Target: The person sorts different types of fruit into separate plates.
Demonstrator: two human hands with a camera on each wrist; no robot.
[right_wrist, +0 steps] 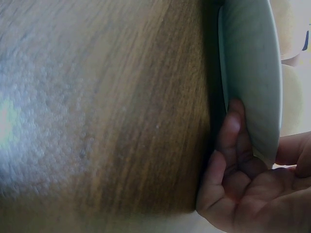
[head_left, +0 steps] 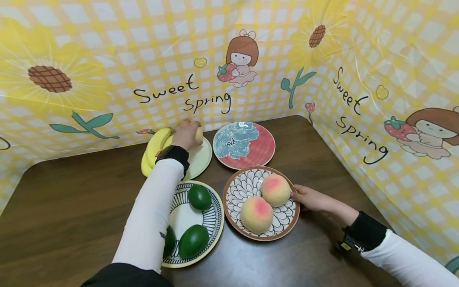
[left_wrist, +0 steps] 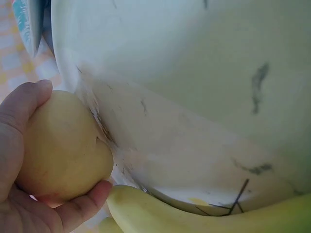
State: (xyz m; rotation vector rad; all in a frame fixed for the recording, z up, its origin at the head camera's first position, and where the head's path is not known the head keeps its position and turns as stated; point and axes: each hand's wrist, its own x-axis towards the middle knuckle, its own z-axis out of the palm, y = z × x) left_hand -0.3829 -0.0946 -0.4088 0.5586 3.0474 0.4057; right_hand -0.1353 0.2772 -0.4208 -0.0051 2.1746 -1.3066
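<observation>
My left hand (head_left: 185,135) is at the far side of the pale green plate (head_left: 201,159), gripping a peach (left_wrist: 63,145) between thumb and fingers. Yellow bananas (head_left: 156,148) lie at that plate's left side, and in the left wrist view a banana tip is right beside my fingertip. With my right hand (head_left: 309,198) I hold the right rim of a brown-edged plate (head_left: 234,190) patterned with petals. The right wrist view has the thumb on top and curled fingers under the rim. Two pink-blushed peaches, a rear one (head_left: 275,190) and a front one (head_left: 256,215), sit on it.
A black-and-white patterned plate (head_left: 217,223) with several dark green fruits (head_left: 193,241) stands at front, partly behind my left sleeve. Behind the peach plate is a red and blue flowered plate (head_left: 263,145). Yellow checked cloth (head_left: 161,48) hangs along the back and right of the brown table (head_left: 71,199).
</observation>
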